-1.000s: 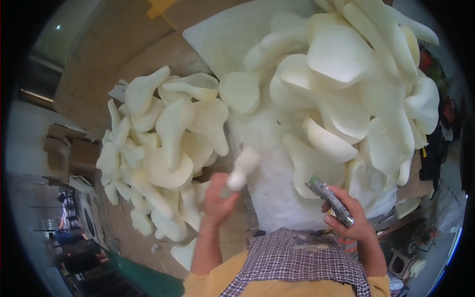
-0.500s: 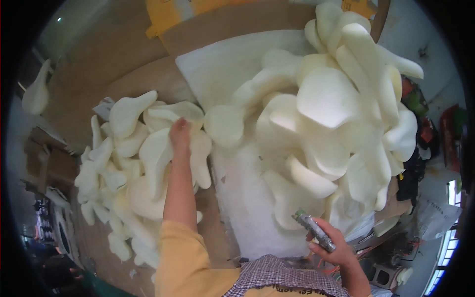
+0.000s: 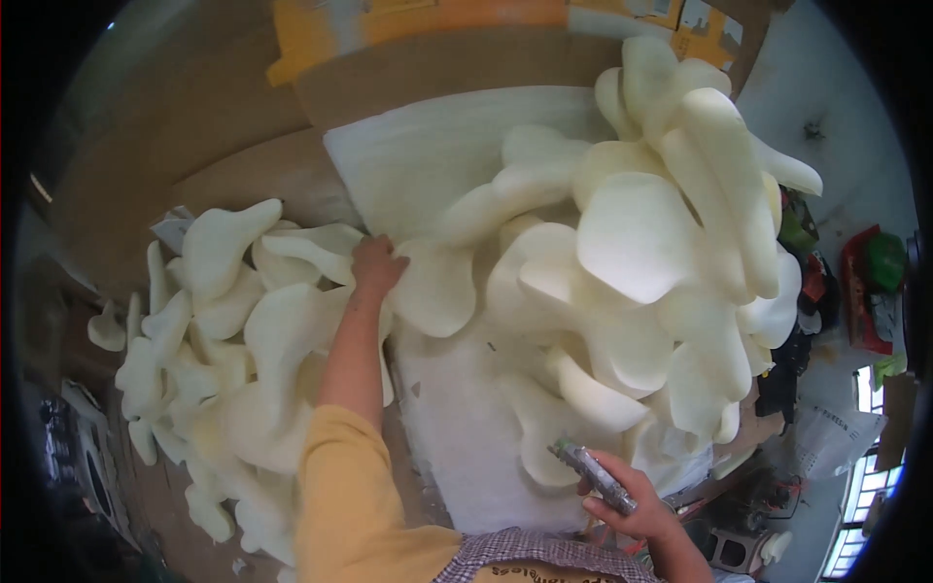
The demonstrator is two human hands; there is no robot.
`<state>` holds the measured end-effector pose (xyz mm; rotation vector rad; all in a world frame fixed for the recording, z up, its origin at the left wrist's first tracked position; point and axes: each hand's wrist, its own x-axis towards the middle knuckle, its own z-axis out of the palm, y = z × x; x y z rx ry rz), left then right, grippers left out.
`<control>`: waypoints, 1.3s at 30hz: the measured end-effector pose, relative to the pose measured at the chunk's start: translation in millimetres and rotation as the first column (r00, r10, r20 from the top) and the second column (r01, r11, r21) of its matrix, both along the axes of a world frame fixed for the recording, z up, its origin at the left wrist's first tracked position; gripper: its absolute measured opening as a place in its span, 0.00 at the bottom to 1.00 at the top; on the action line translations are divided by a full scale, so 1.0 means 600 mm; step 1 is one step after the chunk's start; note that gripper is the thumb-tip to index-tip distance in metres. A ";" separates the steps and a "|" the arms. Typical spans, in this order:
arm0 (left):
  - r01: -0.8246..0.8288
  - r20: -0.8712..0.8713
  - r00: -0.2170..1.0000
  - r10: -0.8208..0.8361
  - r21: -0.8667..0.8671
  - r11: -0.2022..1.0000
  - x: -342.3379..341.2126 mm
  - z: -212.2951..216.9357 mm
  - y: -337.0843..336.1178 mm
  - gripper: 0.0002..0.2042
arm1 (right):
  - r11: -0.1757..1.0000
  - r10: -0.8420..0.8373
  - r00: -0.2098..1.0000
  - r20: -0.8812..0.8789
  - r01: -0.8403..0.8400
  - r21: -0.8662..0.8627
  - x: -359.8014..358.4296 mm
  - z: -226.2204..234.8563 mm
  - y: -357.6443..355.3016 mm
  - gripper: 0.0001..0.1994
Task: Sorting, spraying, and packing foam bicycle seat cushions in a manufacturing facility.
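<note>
My left hand [image 3: 377,265] is at the left edge of a rounded, cream-white foam piece [image 3: 437,290], its thumb side over the rim and its fingers curled, so that it seems to grip that edge. The fingertips are partly hidden. Low on the right, my right hand [image 3: 634,497] is closed around a grey, stick-like tool [image 3: 607,483] with a green end, which points up and left. Just beyond that end lies another pale foam piece [image 3: 544,447]. Left of my left forearm spreads a pile of curved foam pieces [image 3: 277,340].
A taller heap of foam pieces [image 3: 641,238] stands on the right, partly on a white sheet [image 3: 457,418]. Brown cardboard [image 3: 262,180] lies beneath and behind. A red container [image 3: 865,291] and assorted clutter stand at the far right.
My left hand has shifted right and away from me, from the left pile to the rounded foam piece's edge. The whole view has tilted slightly. My right hand still holds the tool.
</note>
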<state>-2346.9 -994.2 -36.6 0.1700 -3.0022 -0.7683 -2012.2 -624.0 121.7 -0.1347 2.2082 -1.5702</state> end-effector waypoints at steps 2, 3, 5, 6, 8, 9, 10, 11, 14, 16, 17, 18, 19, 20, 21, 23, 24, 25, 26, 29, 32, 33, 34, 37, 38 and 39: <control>-0.034 -0.080 0.996 0.029 -0.065 0.997 0.064 0.003 -0.015 0.25 | 0.996 0.069 0.997 0.021 -0.068 -0.050 -0.012 0.005 -0.013 0.30; -0.094 -0.079 0.993 0.091 -0.038 0.995 0.105 0.000 -0.035 0.23 | 0.992 0.102 0.995 0.001 -0.102 -0.069 -0.013 0.005 -0.019 0.30; -0.212 -0.034 0.976 0.217 0.104 0.972 0.196 0.010 -0.042 0.22 | 0.988 0.120 0.992 -0.026 -0.122 -0.090 -0.011 0.016 -0.014 0.30; -0.277 0.018 0.960 0.279 0.200 0.940 0.245 0.027 -0.041 0.22 | 0.986 0.118 0.992 -0.045 -0.122 -0.110 -0.007 0.019 -0.013 0.31; -0.250 -0.192 0.907 0.375 0.473 0.845 0.369 0.030 -0.055 0.23 | 0.971 0.133 0.989 -0.063 -0.143 -0.189 0.012 0.036 -0.009 0.30; -0.287 -0.174 0.900 0.400 0.455 0.843 0.415 0.014 -0.054 0.23 | 0.960 0.135 0.990 -0.052 -0.143 -0.242 0.009 0.030 -0.010 0.30; -0.301 -0.247 0.836 0.490 0.540 0.786 0.454 0.017 -0.039 0.23 | 0.953 0.155 0.987 -0.050 -0.163 -0.257 0.016 0.040 -0.007 0.30; -0.297 -0.310 0.756 0.576 0.622 0.725 0.487 0.023 -0.029 0.23 | 0.943 0.195 0.977 -0.081 -0.210 -0.257 0.024 0.053 -0.003 0.30; -0.295 -0.396 0.756 0.522 0.506 0.811 0.550 0.034 -0.017 0.24 | 0.930 0.259 0.963 -0.072 -0.269 -0.249 0.050 0.075 0.006 0.30; -0.303 -0.398 0.754 0.523 0.496 0.814 0.567 0.032 -0.012 0.25 | 0.930 0.290 0.957 -0.026 -0.288 -0.226 0.057 0.085 0.009 0.30; -0.315 -0.363 0.776 0.516 0.487 0.815 0.573 0.034 -0.006 0.25 | 0.931 0.292 0.956 -0.032 -0.292 -0.219 0.061 0.091 0.011 0.30; -0.324 -0.326 0.798 0.506 0.477 0.817 0.578 0.034 0.001 0.25 | 0.941 0.234 0.968 -0.090 -0.249 -0.230 0.065 0.097 0.011 0.29; -0.320 -0.336 0.794 0.507 0.479 0.818 0.584 0.029 -0.001 0.25 | 0.945 0.176 0.973 -0.152 -0.210 -0.250 0.068 0.103 0.007 0.29; -0.352 -0.340 0.777 0.530 0.463 0.813 0.589 0.020 -0.005 0.25 | 0.945 0.175 0.971 -0.162 -0.212 -0.250 0.073 0.108 0.005 0.29; -0.384 -0.343 0.760 0.552 0.447 0.808 0.589 0.012 -0.008 0.24 | 0.935 0.069 0.982 -0.177 -0.126 -0.332 0.077 0.114 0.003 0.29; -0.375 -0.291 0.793 0.535 0.458 0.806 0.585 0.030 0.002 0.25 | 0.912 -0.053 0.986 -0.155 -0.015 -0.410 0.086 0.125 0.009 0.30; -0.375 -0.237 0.819 0.522 0.467 0.801 0.579 0.036 0.006 0.25 | 0.913 -0.067 0.986 -0.154 -0.002 -0.409 0.088 0.119 0.017 0.30; -0.368 -0.239 0.823 0.516 0.468 0.804 0.572 0.028 -0.003 0.25 | 0.923 0.000 0.984 -0.178 -0.068 -0.379 0.093 0.113 0.028 0.30; -0.387 -0.305 0.787 0.536 0.434 0.814 0.562 0.015 -0.025 0.24 | 0.926 0.073 0.977 -0.198 -0.141 -0.351 0.092 0.106 0.037 0.30; -0.305 -0.140 0.574 0.807 0.878 0.369 0.501 0.048 -0.104 0.24 | 0.935 0.055 0.984 -0.169 -0.110 -0.337 0.088 0.095 0.045 0.31; 0.119 -0.039 0.541 0.840 0.992 -0.030 0.409 0.174 -0.107 0.25 | 0.945 -0.054 0.987 -0.154 0.001 -0.328 0.088 0.081 0.059 0.32; 0.243 -0.054 0.592 0.804 0.963 -0.114 0.369 0.155 -0.125 0.25 | 0.951 -0.063 0.989 -0.137 0.018 -0.310 0.082 0.075 0.060 0.32; 0.357 -0.076 0.637 0.767 0.911 -0.207 0.322 0.133 -0.126 0.26 | 0.957 -0.072 0.990 -0.123 0.034 -0.289 0.076 0.070 0.063 0.32; 0.028 -0.020 0.896 0.445 1.000 -0.011 0.161 0.039 -0.052 0.27 | 0.963 -0.069 0.992 -0.107 0.039 -0.266 0.071 0.058 0.065 0.31; -0.085 0.064 0.935 0.349 0.995 0.044 0.112 0.005 -0.016 0.27 | 0.970 -0.059 0.995 -0.080 0.038 -0.240 0.070 0.059 0.063 0.31; -0.073 0.060 0.943 0.327 0.997 0.026 0.069 -0.032 0.006 0.27 | 0.968 -0.076 0.997 -0.035 0.065 -0.243 0.070 0.060 0.061 0.30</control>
